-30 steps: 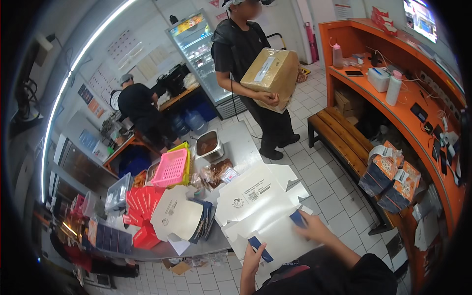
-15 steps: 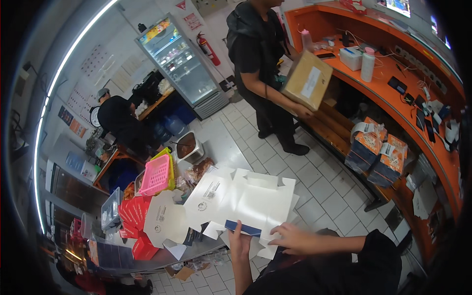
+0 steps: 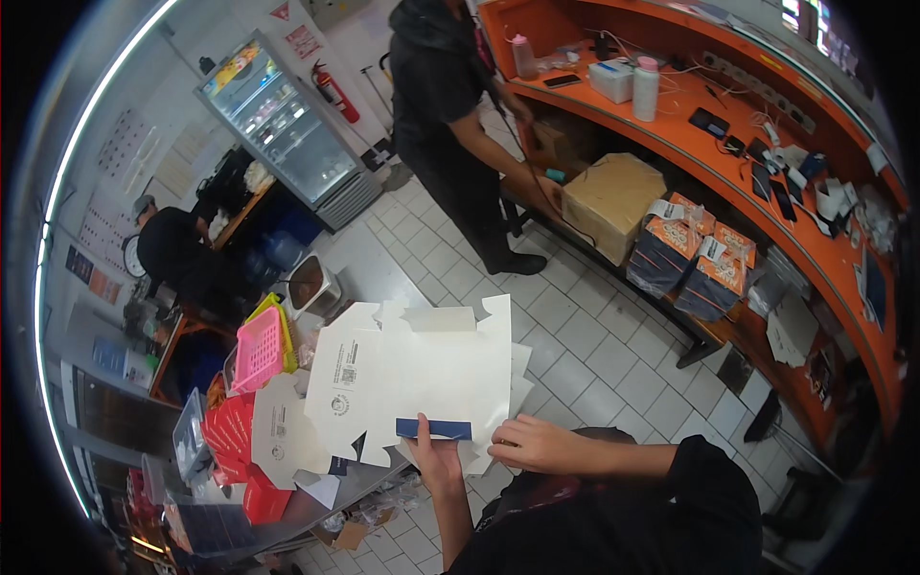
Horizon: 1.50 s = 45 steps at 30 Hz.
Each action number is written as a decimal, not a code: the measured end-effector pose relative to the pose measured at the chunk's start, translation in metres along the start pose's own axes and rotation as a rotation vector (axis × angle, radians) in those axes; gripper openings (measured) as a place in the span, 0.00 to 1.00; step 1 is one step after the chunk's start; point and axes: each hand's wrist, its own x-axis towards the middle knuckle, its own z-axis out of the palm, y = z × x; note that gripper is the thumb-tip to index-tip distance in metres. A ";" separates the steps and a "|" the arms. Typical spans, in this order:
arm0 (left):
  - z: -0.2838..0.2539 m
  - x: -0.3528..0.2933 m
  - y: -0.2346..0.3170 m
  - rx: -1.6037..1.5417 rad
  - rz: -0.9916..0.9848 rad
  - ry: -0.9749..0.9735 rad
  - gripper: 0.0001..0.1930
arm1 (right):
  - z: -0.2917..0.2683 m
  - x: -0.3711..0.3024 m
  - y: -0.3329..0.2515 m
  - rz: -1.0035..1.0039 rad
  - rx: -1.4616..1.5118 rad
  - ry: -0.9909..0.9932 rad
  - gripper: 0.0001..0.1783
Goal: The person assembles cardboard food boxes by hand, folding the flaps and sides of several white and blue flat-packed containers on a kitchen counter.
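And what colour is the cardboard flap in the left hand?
The flap is dark blue; head view shows it.

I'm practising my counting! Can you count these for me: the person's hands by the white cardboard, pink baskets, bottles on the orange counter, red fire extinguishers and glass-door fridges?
Hands by the white cardboard: 2, left hand and right hand
Pink basket: 1
Bottles on the orange counter: 2
Red fire extinguisher: 1
Glass-door fridge: 1
Total: 7

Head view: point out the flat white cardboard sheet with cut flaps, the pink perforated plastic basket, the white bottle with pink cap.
Flat white cardboard sheet (image 3: 417,379), head view, middle panel.
Pink perforated plastic basket (image 3: 260,347), head view, perforated face.
White bottle with pink cap (image 3: 645,96), head view, body below the cap.
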 end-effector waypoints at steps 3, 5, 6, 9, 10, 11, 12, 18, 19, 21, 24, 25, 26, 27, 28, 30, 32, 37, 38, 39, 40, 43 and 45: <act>0.003 -0.011 0.002 0.008 0.019 -0.047 0.23 | 0.005 -0.006 -0.014 0.023 -0.053 0.036 0.09; -0.001 -0.019 -0.002 0.005 0.007 -0.075 0.23 | 0.004 -0.009 -0.024 0.060 -0.109 0.056 0.08; -0.001 -0.022 -0.003 -0.009 -0.023 -0.070 0.23 | 0.003 -0.010 -0.029 0.076 -0.135 0.064 0.08; 0.000 -0.040 -0.014 -0.081 -0.093 -0.032 0.22 | -0.006 -0.021 -0.040 0.408 -0.052 0.261 0.06; 0.003 -0.047 -0.017 -0.057 -0.089 -0.010 0.22 | -0.007 -0.024 -0.044 0.526 0.039 0.289 0.06; 0.009 -0.055 -0.017 -0.025 -0.077 0.010 0.22 | -0.008 -0.025 -0.048 0.640 0.135 0.325 0.05; 0.010 -0.064 -0.021 0.007 -0.065 0.031 0.21 | -0.007 -0.027 -0.053 0.754 0.231 0.358 0.05; -0.011 -0.091 -0.020 0.566 0.173 -0.219 0.23 | 0.005 -0.033 -0.072 0.588 0.149 0.178 0.04; -0.018 -0.092 -0.013 0.576 0.170 -0.249 0.23 | 0.006 -0.032 -0.075 0.611 0.178 0.146 0.04; -0.024 -0.094 0.000 0.476 0.138 -0.308 0.31 | 0.005 -0.024 -0.081 0.557 0.353 0.198 0.04; -0.048 -0.091 0.001 0.584 0.169 -0.493 0.42 | 0.012 -0.013 -0.077 0.499 0.705 0.210 0.05; -0.047 -0.094 0.002 0.584 0.133 -0.425 0.50 | 0.014 -0.009 -0.074 0.483 0.833 0.203 0.05; -0.046 -0.095 0.002 0.552 0.127 -0.439 0.51 | 0.017 -0.007 -0.073 0.573 0.970 0.208 0.06; -0.044 -0.097 0.002 0.520 0.120 -0.456 0.52 | 0.020 -0.006 -0.074 0.664 1.106 0.212 0.07; -0.041 -0.098 0.002 0.485 0.115 -0.472 0.53 | 0.020 -0.005 -0.072 0.755 1.239 0.211 0.08; -0.038 -0.099 -0.002 0.492 0.093 -0.503 0.53 | 0.001 -0.004 -0.063 0.714 1.143 0.098 0.09; -0.031 -0.101 -0.015 0.467 0.141 -0.539 0.53 | -0.023 0.000 -0.048 0.684 1.043 0.008 0.09; 0.023 -0.104 -0.002 0.975 0.310 -0.722 0.45 | -0.083 -0.008 -0.001 0.542 0.783 0.236 0.15; 0.031 -0.102 -0.005 1.010 0.345 -0.777 0.45 | -0.093 -0.013 0.002 0.607 0.785 0.251 0.15; 0.038 -0.101 -0.008 1.045 0.381 -0.831 0.44 | -0.104 -0.019 0.006 0.672 0.787 0.266 0.15; 0.045 -0.099 -0.012 1.079 0.415 -0.882 0.43 | -0.111 -0.028 0.012 0.711 0.847 0.256 0.15; 0.060 -0.095 -0.023 1.057 0.356 -0.971 0.43 | -0.126 -0.061 0.019 0.837 0.935 0.297 0.17; 0.071 -0.093 -0.032 1.088 0.383 -1.023 0.43 | -0.138 -0.069 0.015 0.931 1.175 0.381 0.19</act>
